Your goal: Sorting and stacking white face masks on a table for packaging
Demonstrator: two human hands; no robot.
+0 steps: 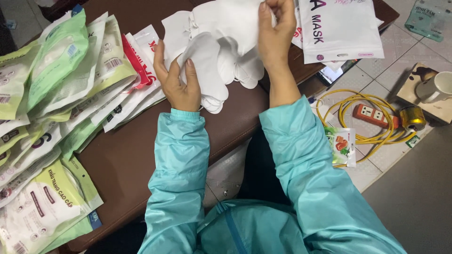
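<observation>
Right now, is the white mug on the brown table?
No, the mug sits on a small board on the tiled floor, apart from the table.

**Pose of the two hands and arms, head view**

Both arms reach forward from the bottom edge, sleeved in teal to the wrists, forearms roughly parallel. The left hand lies lower and nearer the body, back of the hand upward, fingers curled closed in a grasp with the thumb lying on top. The right hand is raised farther forward, wrist bare beyond its cuff, fingertips pinched together at the top.
</observation>
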